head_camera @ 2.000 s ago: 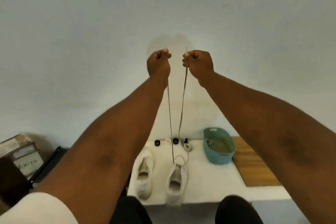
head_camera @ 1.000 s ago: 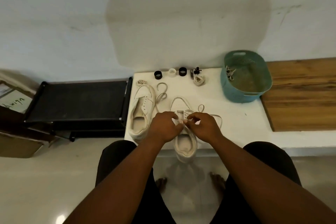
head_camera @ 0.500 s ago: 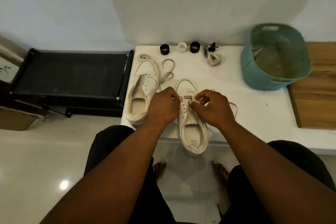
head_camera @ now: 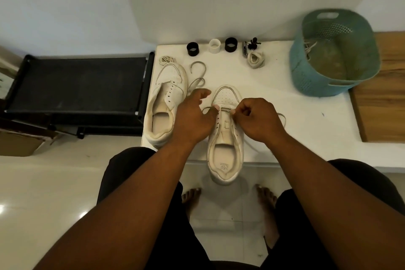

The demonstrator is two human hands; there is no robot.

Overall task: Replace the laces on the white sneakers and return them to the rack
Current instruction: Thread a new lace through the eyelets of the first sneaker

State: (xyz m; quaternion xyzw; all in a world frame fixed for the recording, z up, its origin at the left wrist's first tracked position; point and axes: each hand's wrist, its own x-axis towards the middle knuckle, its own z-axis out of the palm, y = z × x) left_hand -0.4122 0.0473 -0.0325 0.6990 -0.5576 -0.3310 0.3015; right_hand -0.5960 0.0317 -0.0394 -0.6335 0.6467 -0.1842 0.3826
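Observation:
Two white sneakers lie on the white table [head_camera: 291,103], toes away from me. The right sneaker [head_camera: 223,160] has a cream lace [head_camera: 282,117] threaded through its front eyelets, and its heel hangs over the table's near edge. My right hand [head_camera: 256,120] pinches the lace at the right eyelets. My left hand [head_camera: 192,116] lies at the left eyelets; its thumb tip touches the lace and its fingers are loosely spread. The left sneaker [head_camera: 166,94] has no lace. A loose lace [head_camera: 198,72] curls beside its toe.
A black shoe rack [head_camera: 76,85] stands on the floor left of the table. A teal basket [head_camera: 317,85] sits at the back right beside a wooden board [head_camera: 383,94]. Small rings [head_camera: 192,49] and a bundled lace [head_camera: 255,60] line the table's far edge.
Two seconds ago both hands held the lace ends high overhead. They have come down onto the right sneaker. Since half a second ago my left hand's fingers have loosened and spread.

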